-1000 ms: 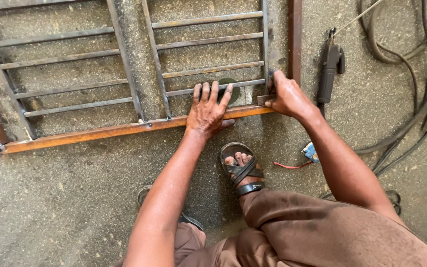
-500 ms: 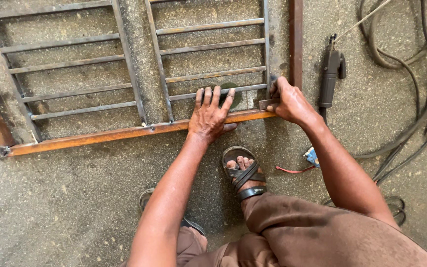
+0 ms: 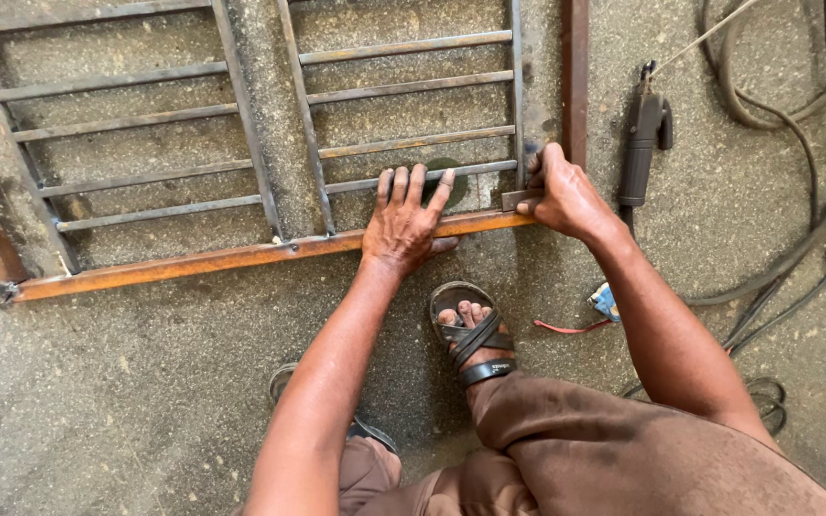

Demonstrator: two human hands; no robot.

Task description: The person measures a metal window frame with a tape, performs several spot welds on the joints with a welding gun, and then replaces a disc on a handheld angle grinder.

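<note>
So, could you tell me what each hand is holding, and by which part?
The right hand pinches a small metal piece at the frame's corner. The left hand holds nothing, lying flat on the bottom rail.

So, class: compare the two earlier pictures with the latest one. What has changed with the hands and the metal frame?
Almost nothing. The left hand stays flat on the rusty frame, and the right hand stays gripping the small metal piece at the corner. Only the view drifts slightly. The welding holder, cables and sandalled foot are unmoved.
</note>
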